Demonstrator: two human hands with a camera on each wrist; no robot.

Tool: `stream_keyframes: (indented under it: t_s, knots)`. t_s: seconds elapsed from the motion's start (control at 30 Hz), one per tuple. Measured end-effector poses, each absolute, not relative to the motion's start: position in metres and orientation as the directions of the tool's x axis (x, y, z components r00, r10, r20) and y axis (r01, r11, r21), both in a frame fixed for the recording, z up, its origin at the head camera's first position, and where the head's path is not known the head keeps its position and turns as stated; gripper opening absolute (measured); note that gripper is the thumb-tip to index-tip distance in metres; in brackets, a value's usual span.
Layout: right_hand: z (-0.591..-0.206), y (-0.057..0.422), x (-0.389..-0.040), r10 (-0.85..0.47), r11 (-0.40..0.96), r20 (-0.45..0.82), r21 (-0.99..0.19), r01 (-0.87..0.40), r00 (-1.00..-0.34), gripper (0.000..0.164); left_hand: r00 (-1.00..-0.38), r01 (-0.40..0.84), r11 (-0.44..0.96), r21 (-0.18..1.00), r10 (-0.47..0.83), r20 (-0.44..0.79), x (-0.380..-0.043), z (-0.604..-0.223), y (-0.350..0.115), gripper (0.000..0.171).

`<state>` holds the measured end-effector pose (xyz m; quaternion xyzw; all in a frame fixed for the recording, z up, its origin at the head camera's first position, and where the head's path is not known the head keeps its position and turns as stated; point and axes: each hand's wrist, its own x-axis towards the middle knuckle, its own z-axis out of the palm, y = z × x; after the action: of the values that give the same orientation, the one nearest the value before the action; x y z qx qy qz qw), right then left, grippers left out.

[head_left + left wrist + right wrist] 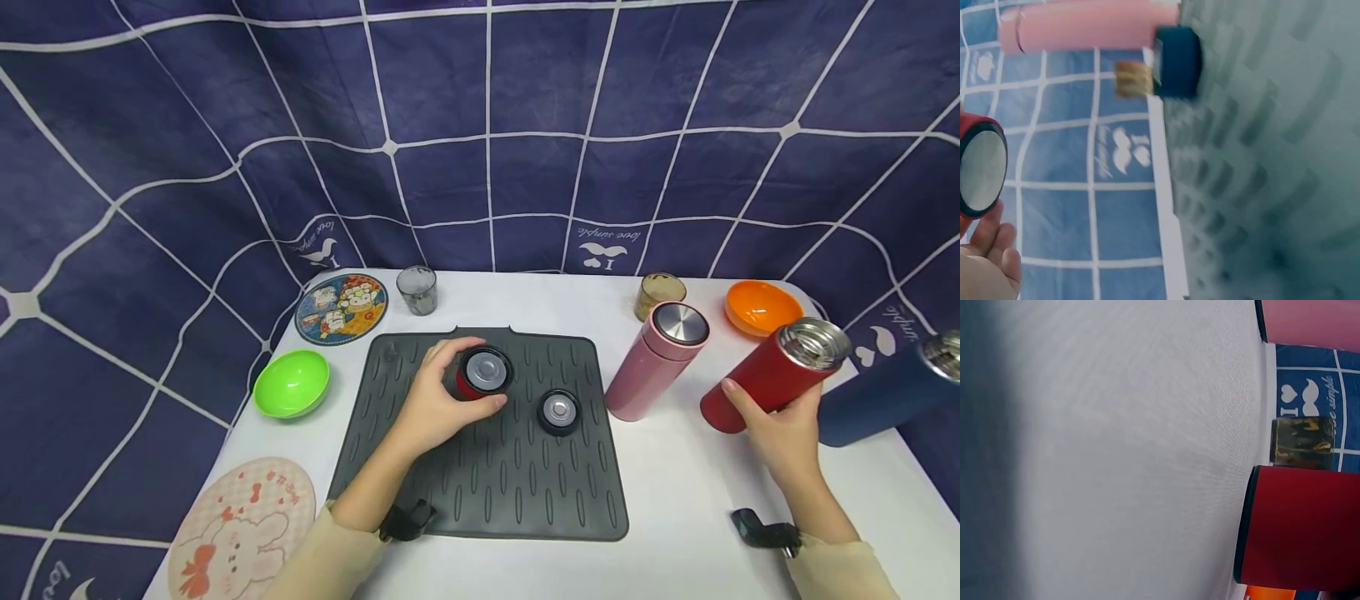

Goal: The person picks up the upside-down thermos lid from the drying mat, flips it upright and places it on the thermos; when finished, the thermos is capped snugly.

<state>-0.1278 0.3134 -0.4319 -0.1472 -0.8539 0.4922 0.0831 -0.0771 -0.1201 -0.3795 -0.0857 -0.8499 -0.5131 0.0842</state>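
My left hand (438, 400) grips a red lid (485, 372) by its sides over the dark drying mat (480, 492). The lid's grey inner face and black rim point up in the head view; in the left wrist view the same red lid (982, 172) shows at the left edge. With my right hand (783, 437) I hold a red thermos (772, 371) that has a bare steel mouth. Whether its base touches the table cannot be told. On the mat lies a dark blue lid (558, 412), inner side up.
A pink thermos (656, 362) with its lid on stands right of the mat; a lidless blue thermos (885, 392) is far right. Around are a green bowl (292, 383), orange bowl (762, 308), grey glass (417, 290), amber glass (660, 292) and two round mats (341, 309).
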Motion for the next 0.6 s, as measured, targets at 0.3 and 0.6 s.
stream_keyframes:
  t_s: [0.3,0.6]
  knots:
    - [-0.435,0.317,-0.125,0.333,0.475,-0.001,-0.864,0.169,-0.943,0.089,-0.933,0.352,0.288,0.891,0.190,0.307,-0.079,-0.339,-0.080,0.066]
    - [-0.432,0.310,-0.131,0.330,0.479,0.010,-0.864,0.158,-0.944,0.088,-0.847,0.467,-0.024,0.884,0.275,0.454,-0.093,-0.322,-0.040,0.072]
